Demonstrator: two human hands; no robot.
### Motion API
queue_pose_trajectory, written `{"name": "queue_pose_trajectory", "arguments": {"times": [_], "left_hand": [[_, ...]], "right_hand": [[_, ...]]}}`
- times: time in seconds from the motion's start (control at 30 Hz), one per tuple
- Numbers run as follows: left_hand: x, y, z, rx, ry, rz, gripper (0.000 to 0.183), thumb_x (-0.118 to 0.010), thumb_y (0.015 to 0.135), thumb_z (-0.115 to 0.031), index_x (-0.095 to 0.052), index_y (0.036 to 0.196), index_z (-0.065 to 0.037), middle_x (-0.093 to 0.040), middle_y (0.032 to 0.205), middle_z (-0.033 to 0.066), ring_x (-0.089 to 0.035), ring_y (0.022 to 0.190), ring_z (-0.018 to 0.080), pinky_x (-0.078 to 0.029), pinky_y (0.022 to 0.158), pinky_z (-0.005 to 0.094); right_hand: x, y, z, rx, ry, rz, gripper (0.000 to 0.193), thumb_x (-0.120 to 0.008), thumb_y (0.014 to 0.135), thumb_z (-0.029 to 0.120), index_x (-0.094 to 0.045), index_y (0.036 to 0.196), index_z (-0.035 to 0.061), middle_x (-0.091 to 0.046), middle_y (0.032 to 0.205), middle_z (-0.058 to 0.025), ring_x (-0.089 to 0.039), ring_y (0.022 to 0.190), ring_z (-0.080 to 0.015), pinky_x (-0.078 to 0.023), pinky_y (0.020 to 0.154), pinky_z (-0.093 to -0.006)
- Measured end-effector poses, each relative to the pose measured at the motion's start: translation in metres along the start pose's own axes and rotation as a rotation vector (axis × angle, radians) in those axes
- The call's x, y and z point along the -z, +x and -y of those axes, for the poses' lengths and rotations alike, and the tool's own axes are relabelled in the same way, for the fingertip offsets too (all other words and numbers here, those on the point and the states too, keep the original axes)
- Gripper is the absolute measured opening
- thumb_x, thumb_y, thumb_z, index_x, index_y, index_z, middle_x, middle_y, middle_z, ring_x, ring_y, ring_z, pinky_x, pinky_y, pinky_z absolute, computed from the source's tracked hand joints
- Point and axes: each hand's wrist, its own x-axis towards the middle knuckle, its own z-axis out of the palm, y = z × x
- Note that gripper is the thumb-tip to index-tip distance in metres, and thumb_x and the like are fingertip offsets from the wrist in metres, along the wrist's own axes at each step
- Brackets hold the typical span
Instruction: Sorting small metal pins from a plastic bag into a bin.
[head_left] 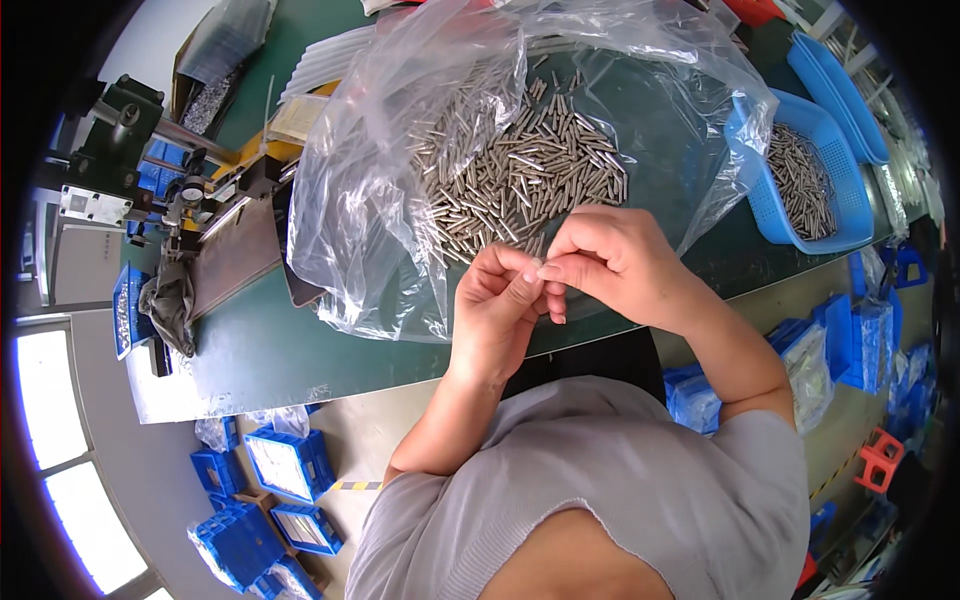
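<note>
A heap of small metal pins [540, 165] lies on a clear plastic bag [345, 190] spread over the green table. Just in front of the heap, my left hand [500, 300] and my right hand [615, 260] meet at the fingertips. Both are closed in a pinch, thumbs against fingers. Something small, perhaps a metal pin, sits between the fingertips, but the fingers cover most of it. To the right, a blue plastic basket [840, 190] holds many more metal pins.
At the left stands a machine [125, 140] with a brown plate beside it. Another blue basket [835, 95] lies at the back right. Blue crates [285, 460] stand on the floor left of me, and a red stool [880, 460] stands at the right. The green table's [370, 370] front edge runs before me.
</note>
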Motion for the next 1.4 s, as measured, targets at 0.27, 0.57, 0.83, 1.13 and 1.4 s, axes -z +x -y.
{"name": "queue_pose_trajectory", "arguments": {"times": [0.27, 0.57, 0.83, 1.13, 1.4], "left_hand": [[0.0, 0.002, 0.0, -0.05, -0.117, 0.002, 0.006, -0.052, 0.091, -0.008, -0.052, 0.088, -0.003, -0.06, 0.079, 0.0134, -0.059, 0.067, 0.02, -0.05, 0.06, 0.0316], [0.003, -0.001, -0.004, -0.115, -0.287, -0.001, 0.011, -0.051, 0.092, -0.015, -0.052, 0.084, -0.007, -0.052, 0.07, 0.0077, -0.047, 0.058, 0.0159, -0.037, 0.051, 0.0273], [0.001, -0.002, -0.004, -0.103, -0.275, -0.022, 0.012, -0.051, 0.092, -0.015, -0.05, 0.083, -0.006, -0.053, 0.072, 0.0089, -0.047, 0.058, 0.0163, -0.038, 0.052, 0.0277], [0.003, -0.004, -0.003, -0.101, -0.262, -0.008, 0.009, -0.051, 0.091, -0.013, -0.05, 0.084, -0.006, -0.054, 0.074, 0.0096, -0.048, 0.059, 0.0165, -0.039, 0.052, 0.0279], [0.003, -0.003, -0.002, -0.108, -0.231, 0.002, 0.011, -0.05, 0.091, -0.013, -0.05, 0.083, -0.006, -0.055, 0.074, 0.0104, -0.049, 0.059, 0.0169, -0.039, 0.052, 0.0282]], "right_hand": [[-0.007, 0.002, -0.014, -0.317, 0.404, -0.216, 0.013, -0.057, 0.088, 0.014, -0.056, 0.081, 0.0034, -0.046, 0.062, 0.005, -0.04, 0.052, -0.0029, -0.034, 0.046, -0.0176], [0.008, 0.007, -0.032, -0.652, 1.006, -0.009, 0.015, -0.053, 0.088, 0.016, -0.056, 0.083, 0.0029, -0.05, 0.07, -0.0001, -0.044, 0.058, -0.0096, -0.033, 0.042, -0.0193], [-0.016, 0.001, -0.02, -0.048, -0.383, 0.1, 0.012, -0.068, 0.071, 0.006, -0.063, 0.082, 0.007, -0.06, 0.077, -0.0072, -0.06, 0.07, -0.0247, -0.047, 0.059, -0.0332], [-0.002, -0.003, -0.028, -0.005, -0.405, 0.095, 0.016, -0.068, 0.072, 0.009, -0.059, 0.085, 0.0068, -0.058, 0.078, -0.0073, -0.059, 0.069, -0.0266, -0.046, 0.058, -0.0356], [0.013, 0.005, -0.024, 0.054, -0.45, 0.05, 0.011, -0.067, 0.073, 0.009, -0.062, 0.083, 0.0081, -0.055, 0.073, -0.0065, -0.057, 0.063, -0.0262, -0.045, 0.055, -0.0356]]}}
